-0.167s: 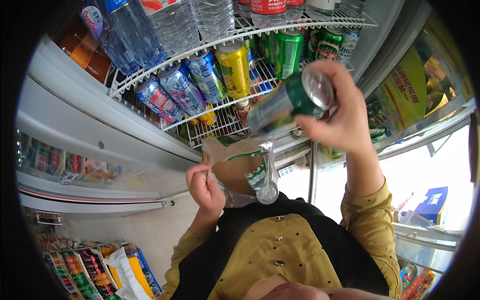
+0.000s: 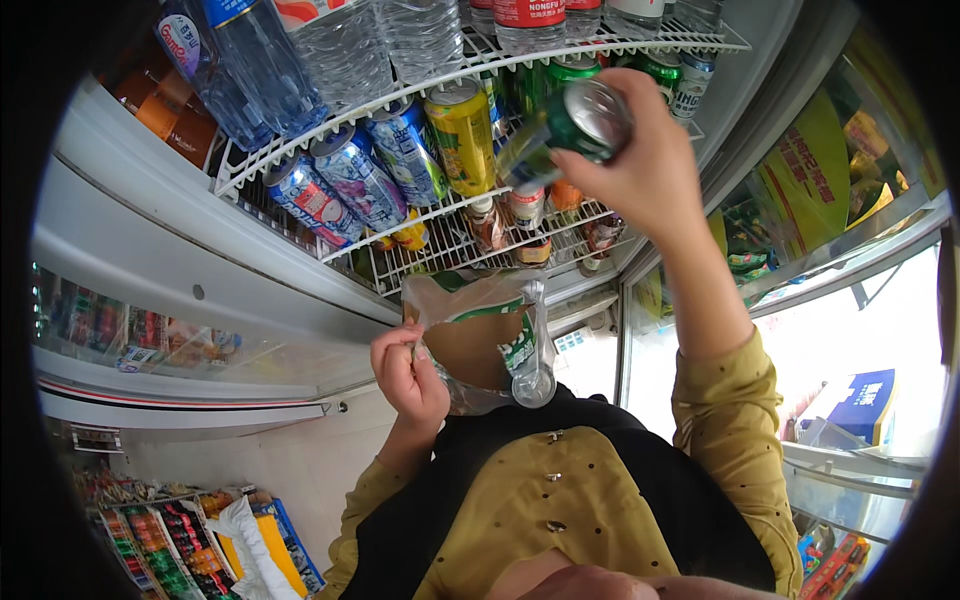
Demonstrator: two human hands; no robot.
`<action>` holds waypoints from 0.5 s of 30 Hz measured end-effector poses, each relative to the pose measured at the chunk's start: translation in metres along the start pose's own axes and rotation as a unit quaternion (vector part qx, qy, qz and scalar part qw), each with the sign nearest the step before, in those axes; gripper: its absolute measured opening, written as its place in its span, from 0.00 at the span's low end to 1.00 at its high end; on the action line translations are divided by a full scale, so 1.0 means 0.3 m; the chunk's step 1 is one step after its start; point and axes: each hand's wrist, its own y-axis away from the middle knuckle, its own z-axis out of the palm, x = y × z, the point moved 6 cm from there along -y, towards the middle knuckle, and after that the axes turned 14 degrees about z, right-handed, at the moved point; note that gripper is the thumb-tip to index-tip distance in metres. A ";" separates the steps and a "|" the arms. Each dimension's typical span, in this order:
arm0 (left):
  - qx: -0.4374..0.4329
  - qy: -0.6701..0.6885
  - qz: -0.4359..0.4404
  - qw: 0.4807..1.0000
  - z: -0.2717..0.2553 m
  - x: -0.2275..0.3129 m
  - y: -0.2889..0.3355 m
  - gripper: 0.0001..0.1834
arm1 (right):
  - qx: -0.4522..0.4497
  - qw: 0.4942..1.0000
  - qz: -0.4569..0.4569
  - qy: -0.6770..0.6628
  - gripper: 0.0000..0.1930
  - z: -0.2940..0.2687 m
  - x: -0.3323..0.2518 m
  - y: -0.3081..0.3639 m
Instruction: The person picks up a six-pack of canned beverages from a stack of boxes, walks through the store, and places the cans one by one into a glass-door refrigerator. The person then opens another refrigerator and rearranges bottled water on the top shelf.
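My right hand (image 2: 655, 165) is raised before the middle shelf, its fingers wrapped round a green drink can (image 2: 575, 125). The can is tilted, its silver end toward me and its lower part blurred. Lower down, my left hand (image 2: 410, 375) pinches the edge of a torn clear plastic pack (image 2: 455, 285) with brown cardboard inside. A round silver can end (image 2: 534, 386) shows at the pack's right corner. Just beyond the raised can stand a green can (image 2: 573, 68) on the shelf and a yellow can (image 2: 463, 140) to its left.
White wire shelves (image 2: 420, 215) fill the open cooler. Blue cans (image 2: 405, 150) line the front left; water bottles (image 2: 265, 80) stand above. Small bottles (image 2: 527, 210) are on the lowest rack. A glass door (image 2: 800, 190) is at the right and a white door frame (image 2: 200, 250) at the left.
My right hand has carried the green can up and slightly left, away from the pack and closer to the shelf. My left hand and the pack have stayed put.
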 end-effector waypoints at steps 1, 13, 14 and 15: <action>-0.002 0.000 0.004 1.000 0.001 0.002 -0.001 0.04 | -0.008 1.000 0.026 0.010 0.36 0.050 0.025 -0.024; 0.005 -0.001 0.005 1.000 -0.008 -0.017 0.010 0.06 | 0.033 0.991 0.025 -0.128 0.30 0.273 0.141 -0.068; 0.006 0.000 0.007 1.000 -0.007 -0.017 0.008 0.06 | 0.042 0.984 -0.010 -0.172 0.21 0.265 0.143 -0.049; 0.007 0.000 0.008 1.000 -0.006 -0.018 0.006 0.06 | 0.041 0.992 0.010 -0.121 0.21 0.274 0.163 -0.033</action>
